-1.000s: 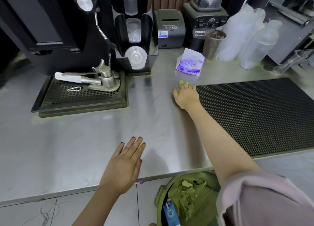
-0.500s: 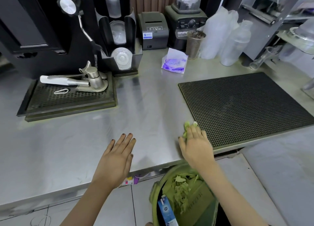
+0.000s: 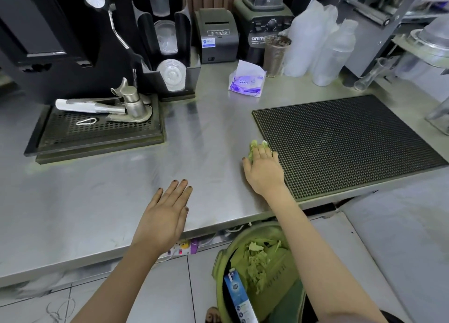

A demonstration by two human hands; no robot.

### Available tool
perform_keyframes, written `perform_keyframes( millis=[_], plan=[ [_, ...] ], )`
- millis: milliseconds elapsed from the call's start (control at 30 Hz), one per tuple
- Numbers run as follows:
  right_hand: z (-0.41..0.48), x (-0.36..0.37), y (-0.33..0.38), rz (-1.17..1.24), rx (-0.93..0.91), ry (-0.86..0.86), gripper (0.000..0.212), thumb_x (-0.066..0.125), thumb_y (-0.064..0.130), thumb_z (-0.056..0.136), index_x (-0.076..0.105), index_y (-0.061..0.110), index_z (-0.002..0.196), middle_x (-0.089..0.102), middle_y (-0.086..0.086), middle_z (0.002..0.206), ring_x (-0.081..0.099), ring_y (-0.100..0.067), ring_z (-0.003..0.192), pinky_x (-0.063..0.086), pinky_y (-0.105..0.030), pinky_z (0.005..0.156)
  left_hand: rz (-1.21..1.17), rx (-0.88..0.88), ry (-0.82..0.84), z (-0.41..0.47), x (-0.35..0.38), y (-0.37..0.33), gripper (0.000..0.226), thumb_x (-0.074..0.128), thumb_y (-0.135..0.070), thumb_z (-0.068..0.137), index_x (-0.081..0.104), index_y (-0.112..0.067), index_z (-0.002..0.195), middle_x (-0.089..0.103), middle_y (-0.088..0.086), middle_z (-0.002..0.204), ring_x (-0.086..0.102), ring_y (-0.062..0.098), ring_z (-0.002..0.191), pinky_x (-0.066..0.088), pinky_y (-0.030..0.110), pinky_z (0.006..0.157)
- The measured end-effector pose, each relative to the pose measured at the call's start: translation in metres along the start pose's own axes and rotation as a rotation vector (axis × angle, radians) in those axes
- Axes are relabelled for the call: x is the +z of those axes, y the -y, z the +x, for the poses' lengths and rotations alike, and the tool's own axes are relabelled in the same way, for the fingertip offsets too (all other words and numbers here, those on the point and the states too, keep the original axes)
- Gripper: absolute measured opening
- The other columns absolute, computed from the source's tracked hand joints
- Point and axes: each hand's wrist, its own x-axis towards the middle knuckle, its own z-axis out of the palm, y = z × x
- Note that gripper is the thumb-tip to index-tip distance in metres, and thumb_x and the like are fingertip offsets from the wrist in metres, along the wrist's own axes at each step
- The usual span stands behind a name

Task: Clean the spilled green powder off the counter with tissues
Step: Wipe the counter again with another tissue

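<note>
My right hand (image 3: pixel 264 171) presses a green-stained tissue (image 3: pixel 252 150) flat on the steel counter (image 3: pixel 97 201), right beside the left edge of the black rubber mat (image 3: pixel 347 143). Only the tissue's front edge shows past my fingertips. My left hand (image 3: pixel 165 216) lies palm down on the counter near its front edge, fingers together, holding nothing. A purple and white tissue pack (image 3: pixel 246 82) stands at the back of the counter. Faint green powder lines the base of the drip tray (image 3: pixel 97 138).
A green bin (image 3: pixel 255 269) with used green tissues and a blue carton stands on the floor below the counter edge. At the back are a black machine, a cup-lid holder (image 3: pixel 170 55), a receipt printer (image 3: pixel 216 35), a blender (image 3: pixel 263 19) and stacked plastic cups (image 3: pixel 323 41).
My right hand pulled the tissue from the mat's far corner toward the front edge, then pushed it partway back along the mat's left side. My left hand stayed put.
</note>
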Motion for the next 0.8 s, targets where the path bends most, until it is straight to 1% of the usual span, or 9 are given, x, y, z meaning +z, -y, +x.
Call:
perform_keyframes(
  millis=[100,200,300,400,467,533,633,700,800],
  plan=[
    [-0.048,-0.006,-0.021,0.027,-0.104,-0.029,0.066,0.008,0.044,0.09,0.026,0.007,0.143,0.032,-0.008,0.149,0.02,-0.02,0.141,0.013,-0.037,0.115,-0.01,-0.003,0.0,0.0,-0.001,0.0,0.05,0.022,-0.03,0.093,0.044,-0.012,0.134,0.043,0.004,0.142,0.037,0.021,0.132,0.009,0.03,0.109],
    [-0.102,-0.004,-0.037,-0.025,-0.133,-0.047,0.068,0.007,0.047,0.089,0.028,0.009,0.143,0.032,-0.006,0.148,0.024,-0.019,0.14,0.009,-0.035,0.112,-0.002,-0.007,0.004,0.001,0.0,0.0,0.05,0.024,-0.029,0.092,0.045,-0.013,0.134,0.044,0.004,0.141,0.04,0.021,0.131,0.012,0.031,0.107],
    [-0.116,0.009,-0.033,0.0,-0.027,-0.09,0.066,0.013,0.045,0.091,0.036,0.004,0.137,0.039,-0.012,0.144,0.031,-0.024,0.137,0.012,-0.038,0.111,0.004,-0.013,0.016,0.001,0.001,0.001,0.049,0.025,-0.029,0.092,0.046,-0.015,0.134,0.044,0.002,0.141,0.041,0.02,0.13,0.013,0.031,0.107],
    [-0.116,0.015,-0.001,0.043,0.086,-0.147,0.064,0.016,0.043,0.092,0.038,0.002,0.136,0.041,-0.016,0.142,0.032,-0.029,0.136,0.016,-0.043,0.111,-0.011,-0.014,0.019,0.0,0.003,0.002,0.049,0.024,-0.029,0.092,0.042,-0.016,0.136,0.04,0.0,0.143,0.035,0.017,0.133,0.011,0.03,0.108],
    [-0.128,0.021,0.031,0.091,0.031,-0.127,0.06,0.022,0.042,0.092,0.038,0.007,0.137,0.042,-0.012,0.142,0.032,-0.027,0.136,0.021,-0.042,0.112,-0.034,-0.007,0.012,0.0,0.003,0.003,0.05,0.022,-0.03,0.093,0.041,-0.016,0.137,0.037,-0.001,0.145,0.027,0.014,0.134,0.01,0.029,0.109],
    [-0.149,0.025,0.055,0.096,-0.117,-0.095,0.056,0.031,0.038,0.089,0.044,0.009,0.135,0.048,-0.008,0.138,0.039,-0.024,0.133,0.03,-0.04,0.112,-0.07,0.003,0.003,0.0,0.004,0.004,0.051,0.021,-0.03,0.093,0.04,-0.016,0.138,0.035,-0.001,0.146,0.024,0.014,0.135,0.009,0.029,0.109],
    [-0.156,0.019,0.04,0.047,-0.226,-0.11,0.049,0.035,0.034,0.087,0.052,0.016,0.129,0.056,0.0,0.131,0.048,-0.015,0.126,0.041,-0.041,0.104,-0.096,0.012,-0.002,0.0,0.003,0.003,0.054,0.016,-0.033,0.093,0.036,-0.015,0.139,0.03,-0.002,0.147,0.022,0.014,0.137,0.004,0.027,0.11],
    [-0.15,0.016,0.012,-0.022,-0.142,-0.158,0.046,0.031,0.032,0.09,0.051,0.018,0.129,0.057,0.001,0.13,0.049,-0.013,0.125,0.034,-0.042,0.104,-0.106,0.012,-0.007,0.0,0.003,0.003,0.058,0.009,-0.037,0.091,0.029,-0.017,0.142,0.022,-0.005,0.149,0.013,0.01,0.138,-0.002,0.025,0.111],
    [-0.143,0.021,-0.009,-0.006,0.079,-0.192,0.051,0.026,0.034,0.091,0.049,0.009,0.13,0.052,-0.008,0.135,0.044,-0.02,0.129,0.024,-0.043,0.108,-0.123,0.01,-0.015,0.0,0.002,0.002,0.064,0.0,-0.04,0.087,0.021,-0.02,0.144,0.012,-0.009,0.15,0.001,0.005,0.136,-0.007,0.023,0.112]
  ],
)
